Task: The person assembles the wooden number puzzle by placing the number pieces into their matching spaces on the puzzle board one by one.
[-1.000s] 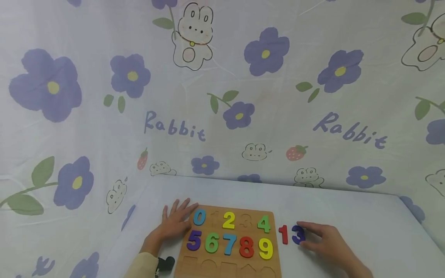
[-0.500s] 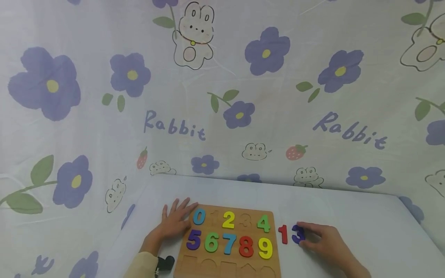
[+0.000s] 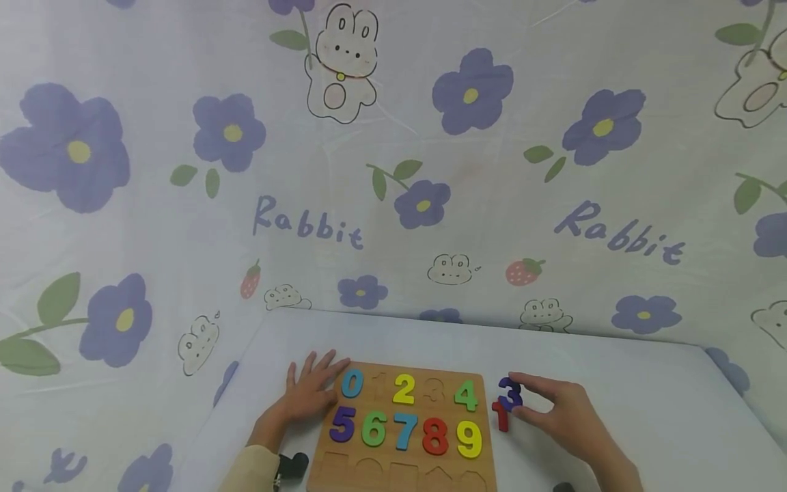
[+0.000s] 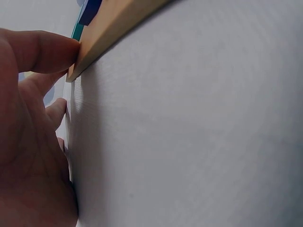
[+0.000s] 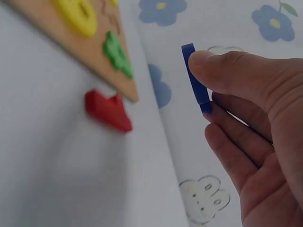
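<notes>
My right hand [image 3: 565, 413] pinches a dark blue number 3 [image 3: 512, 394] between thumb and fingers, raised over the table beside the board's right edge. The right wrist view shows this piece edge-on, a thin blue strip [image 5: 195, 78]. Under it, partly overlapped in the head view, lies a red number 1 [image 3: 503, 418]. My left hand [image 3: 307, 396] rests with spread fingers at the upper left of a wooden number board [image 3: 421, 408]; its thumb [image 4: 52, 52] touches the board's side. Colored numbers sit in two rows there, with bare 1 and 3 recesses in the top row.
Bare shape recesses line the board's front row. A black object [image 3: 294, 467] lies by the left wrist. Behind the white table [image 3: 645, 389] hangs a cloth [image 3: 393, 143] printed with rabbits and purple flowers.
The right hand has lifted the blue 3 off the table and moved it up and left, over the red 1. The left hand and board stay in place.
</notes>
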Tool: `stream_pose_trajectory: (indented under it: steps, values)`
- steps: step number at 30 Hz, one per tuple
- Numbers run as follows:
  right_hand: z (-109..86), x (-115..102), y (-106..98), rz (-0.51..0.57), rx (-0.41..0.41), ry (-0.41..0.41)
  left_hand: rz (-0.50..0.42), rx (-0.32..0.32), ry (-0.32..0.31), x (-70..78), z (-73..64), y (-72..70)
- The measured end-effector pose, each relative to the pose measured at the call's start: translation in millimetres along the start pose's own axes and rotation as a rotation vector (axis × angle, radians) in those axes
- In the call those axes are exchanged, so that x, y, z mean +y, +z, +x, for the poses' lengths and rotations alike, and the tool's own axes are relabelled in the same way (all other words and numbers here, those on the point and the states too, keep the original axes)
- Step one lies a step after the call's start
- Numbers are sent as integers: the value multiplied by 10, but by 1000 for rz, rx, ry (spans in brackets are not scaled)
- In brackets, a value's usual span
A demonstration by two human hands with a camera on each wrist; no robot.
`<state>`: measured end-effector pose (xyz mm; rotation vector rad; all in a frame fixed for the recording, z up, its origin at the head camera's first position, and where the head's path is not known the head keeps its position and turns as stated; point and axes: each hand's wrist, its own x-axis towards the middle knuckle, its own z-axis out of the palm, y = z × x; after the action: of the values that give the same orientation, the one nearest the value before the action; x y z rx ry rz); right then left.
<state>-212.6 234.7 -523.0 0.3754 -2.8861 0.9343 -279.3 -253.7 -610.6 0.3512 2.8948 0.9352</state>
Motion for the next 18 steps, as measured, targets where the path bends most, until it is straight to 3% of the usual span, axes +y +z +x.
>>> stream_pose_trajectory:
  steps: [10, 15, 18]
  values:
    - [182, -333, 131, 83, 67, -53, -13, -4, 8, 36, -13, -12]
    - [301, -451, 218, 86, 69, -83, -48, 3, 30, 82, -33, -45]
    - [369, -511, 278, 106, 55, -97, -37, -9, 13, 90, -34, -47]
